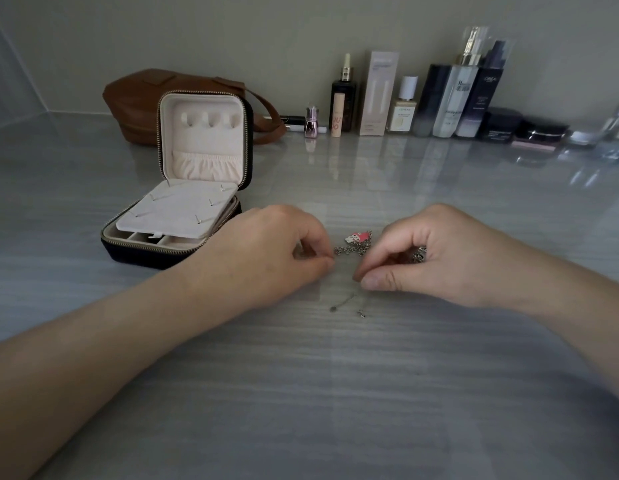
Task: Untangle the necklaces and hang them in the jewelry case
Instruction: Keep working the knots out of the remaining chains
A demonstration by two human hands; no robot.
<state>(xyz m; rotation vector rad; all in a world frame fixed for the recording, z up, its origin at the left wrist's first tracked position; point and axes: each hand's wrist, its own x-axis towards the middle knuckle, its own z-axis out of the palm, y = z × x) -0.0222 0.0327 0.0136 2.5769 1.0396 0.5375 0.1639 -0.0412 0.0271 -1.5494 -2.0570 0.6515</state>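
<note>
Head view: at left the case (145,252) stands open, lid upright so its 3 hook slots (211,120) face the person, with soft pale lining inside a dark zipped shell. The left hand (266,251) pinches thumb to forefinger on one end of the necklaces (353,250), which lie on the glossy grey table (335,375) between the hands, probably to spread the fine metal links (a pink enamel pendant (358,236) sits among them). The right hand (436,251) curls round bunched chain, its thumb pinching a strand.
</note>
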